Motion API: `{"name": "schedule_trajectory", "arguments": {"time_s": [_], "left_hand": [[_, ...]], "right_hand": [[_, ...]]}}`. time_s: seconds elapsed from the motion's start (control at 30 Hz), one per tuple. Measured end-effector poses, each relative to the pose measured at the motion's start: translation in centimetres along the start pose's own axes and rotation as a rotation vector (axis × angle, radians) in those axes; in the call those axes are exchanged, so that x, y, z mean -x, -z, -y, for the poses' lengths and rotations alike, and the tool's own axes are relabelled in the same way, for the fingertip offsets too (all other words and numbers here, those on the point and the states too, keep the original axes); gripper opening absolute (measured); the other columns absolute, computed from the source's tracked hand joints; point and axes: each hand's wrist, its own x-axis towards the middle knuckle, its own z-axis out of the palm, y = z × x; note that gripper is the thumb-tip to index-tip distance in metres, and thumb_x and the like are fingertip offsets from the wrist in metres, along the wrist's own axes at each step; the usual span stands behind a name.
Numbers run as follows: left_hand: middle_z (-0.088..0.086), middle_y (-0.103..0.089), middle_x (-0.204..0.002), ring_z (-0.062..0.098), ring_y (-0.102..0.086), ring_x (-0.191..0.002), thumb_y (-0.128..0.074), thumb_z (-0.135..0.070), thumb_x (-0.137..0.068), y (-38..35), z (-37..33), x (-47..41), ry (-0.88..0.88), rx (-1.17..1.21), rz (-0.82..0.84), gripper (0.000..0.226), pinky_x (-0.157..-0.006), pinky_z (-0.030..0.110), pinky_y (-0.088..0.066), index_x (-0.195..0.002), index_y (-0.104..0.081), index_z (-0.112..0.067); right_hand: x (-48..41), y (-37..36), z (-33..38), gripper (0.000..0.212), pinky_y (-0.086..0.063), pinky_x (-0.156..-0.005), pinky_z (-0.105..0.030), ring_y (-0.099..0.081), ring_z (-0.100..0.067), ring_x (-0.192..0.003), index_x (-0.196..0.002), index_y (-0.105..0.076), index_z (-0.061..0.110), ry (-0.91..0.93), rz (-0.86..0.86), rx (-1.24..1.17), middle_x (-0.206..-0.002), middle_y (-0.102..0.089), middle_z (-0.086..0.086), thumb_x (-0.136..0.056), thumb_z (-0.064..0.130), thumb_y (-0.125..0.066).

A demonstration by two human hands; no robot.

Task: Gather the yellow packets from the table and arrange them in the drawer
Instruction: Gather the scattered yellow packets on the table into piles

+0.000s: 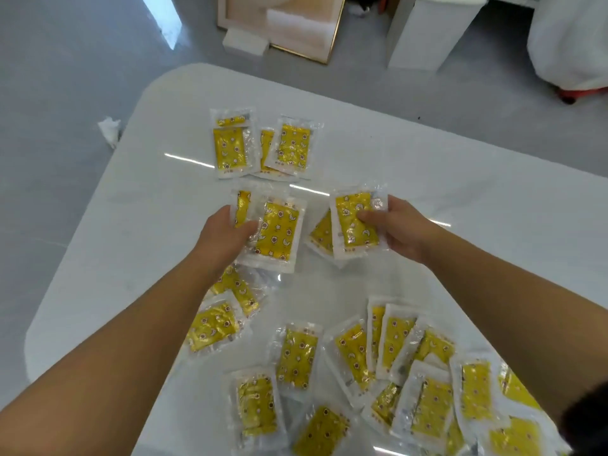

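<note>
Several yellow packets in clear wrappers lie scattered over the white table (pixel 460 205). My left hand (pixel 223 235) grips two of them at the table's middle, the front packet (pixel 278 233) fanned to the right. My right hand (pixel 394 228) holds another small stack, its top packet (pixel 353 222) pinched under the thumb. A far group of packets (pixel 263 146) lies beyond both hands. More packets (pixel 394 373) are spread along the near edge, some under my left forearm. No drawer is in view.
A crumpled white tissue (pixel 110 130) sits at the table's left edge. Beyond the table stand a framed panel (pixel 296 28) on the grey floor, a white cabinet (pixel 424 34) and a white covered object (pixel 572 44).
</note>
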Motion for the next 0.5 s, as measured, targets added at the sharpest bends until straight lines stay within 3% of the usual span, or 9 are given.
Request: {"name": "schedule_trajectory", "arguments": {"time_s": [0.07, 0.13, 0.23, 0.3, 0.37, 0.43, 0.5], "left_hand": [[0.005, -0.067, -0.108, 0.023, -0.064, -0.097, -0.064, -0.019, -0.087, -2.0, -1.7, -1.5, -0.004, 0.058, -0.018, 0.029, -0.086, 0.038, -0.051, -0.116, -0.061, -0.015], [0.003, -0.065, -0.111, 0.021, -0.062, -0.098, -0.064, -0.018, -0.087, -3.9, -3.4, -3.2, -0.024, 0.092, -0.032, 0.034, -0.082, 0.033, -0.049, -0.121, -0.060, -0.014], [0.002, -0.060, -0.117, 0.020, -0.059, -0.103, -0.063, -0.020, -0.088, -6.0, -5.9, -6.0, -0.052, 0.099, -0.074, 0.040, -0.085, 0.032, -0.048, -0.126, -0.054, -0.013], [0.007, -0.055, -0.130, 0.026, -0.055, -0.115, -0.064, -0.026, -0.087, -7.0, -6.6, -7.4, -0.034, -0.029, -0.083, 0.051, -0.096, 0.039, -0.048, -0.133, -0.048, -0.011], [0.010, -0.050, -0.138, 0.028, -0.051, -0.123, -0.065, -0.026, -0.088, -7.5, -6.3, -7.4, -0.001, -0.207, -0.063, 0.057, -0.102, 0.038, -0.043, -0.138, -0.043, -0.009], [0.011, -0.050, -0.138, 0.028, -0.050, -0.122, -0.064, -0.024, -0.088, -7.4, -5.2, -6.4, 0.006, -0.277, -0.063, 0.055, -0.099, 0.033, -0.043, -0.137, -0.044, -0.009], [0.009, -0.051, -0.133, 0.026, -0.051, -0.119, -0.063, -0.022, -0.089, -6.9, -4.1, -4.6, -0.006, -0.308, -0.072, 0.049, -0.093, 0.031, -0.042, -0.133, -0.047, -0.011]], "right_hand": [[-1.6, 1.4, 1.4, 0.036, -0.060, -0.076, -0.038, -0.070, -0.025, -0.094, -0.125, -0.055, 0.005, 0.019, -0.082, -0.044, -0.116, -0.067, -0.015, -0.090, -0.001, -0.059], [-3.0, 2.5, 2.8, 0.040, -0.060, -0.076, -0.039, -0.068, -0.028, -0.099, -0.129, -0.052, 0.005, 0.061, -0.141, -0.092, -0.120, -0.065, -0.016, -0.090, -0.001, -0.058], [-4.9, 3.6, 4.8, 0.041, -0.060, -0.070, -0.038, -0.068, -0.026, -0.095, -0.128, -0.051, 0.006, 0.128, -0.215, -0.114, -0.119, -0.065, -0.014, -0.089, 0.000, -0.061], [-6.2, 4.0, 5.0, 0.048, -0.059, -0.070, -0.037, -0.067, -0.025, -0.094, -0.131, -0.048, 0.011, 0.129, -0.283, 0.042, -0.122, -0.062, -0.011, -0.086, 0.001, -0.064], [-6.9, 4.2, 4.2, 0.062, -0.056, -0.080, -0.042, -0.061, -0.026, -0.106, -0.139, -0.040, 0.015, 0.070, -0.345, 0.233, -0.128, -0.053, -0.006, -0.084, 0.005, -0.067], [-6.9, 4.1, 2.9, 0.067, -0.051, -0.094, -0.045, -0.055, -0.026, -0.117, -0.143, -0.037, 0.014, 0.058, -0.410, 0.401, -0.132, -0.048, -0.005, -0.084, 0.010, -0.068], [-5.9, 3.7, 1.6, 0.065, -0.045, -0.100, -0.035, -0.051, -0.028, -0.123, -0.143, -0.038, 0.011, 0.086, -0.467, 0.599, -0.138, -0.045, -0.010, -0.085, 0.015, -0.065]]}}
